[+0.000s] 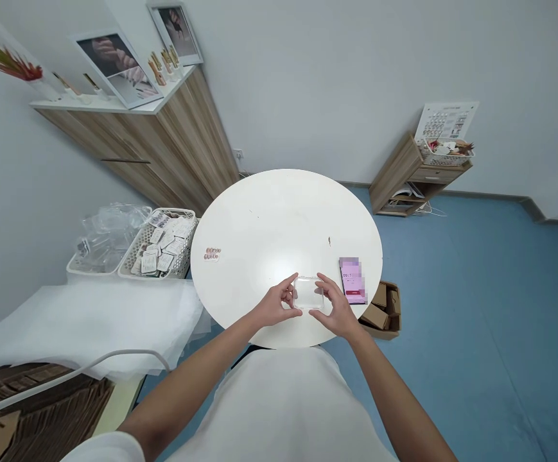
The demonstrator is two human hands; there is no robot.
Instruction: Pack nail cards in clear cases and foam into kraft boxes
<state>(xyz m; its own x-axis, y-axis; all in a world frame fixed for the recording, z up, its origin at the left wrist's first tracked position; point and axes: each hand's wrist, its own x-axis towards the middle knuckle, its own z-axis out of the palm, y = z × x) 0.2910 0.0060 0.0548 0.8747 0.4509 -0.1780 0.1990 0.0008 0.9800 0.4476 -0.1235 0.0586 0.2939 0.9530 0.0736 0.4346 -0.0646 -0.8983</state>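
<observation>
A clear plastic case [308, 294] is held between both hands over the near part of the round white table [279, 212]. My left hand [277, 303] grips its left edge, thumb at the near corner and fingers at the far one. On the opposite side, my right hand [334, 309] pinches the right edge the same way. The case looks see-through, with fingers showing through its sides. Right of my right hand lies a phone [353, 281] with a pink screen. Farther left on the table rests a small card of pinkish press-on nails [212, 254].
Left of the table stand a white basket of small cards [163, 247] and a basket of clear plastic packaging [108, 240]. White sheeting [90, 321] covers a surface nearer me. A cardboard box [385, 314] sits on the floor at right. Behind are a wooden cabinet [177, 138] and small shelf [399, 170].
</observation>
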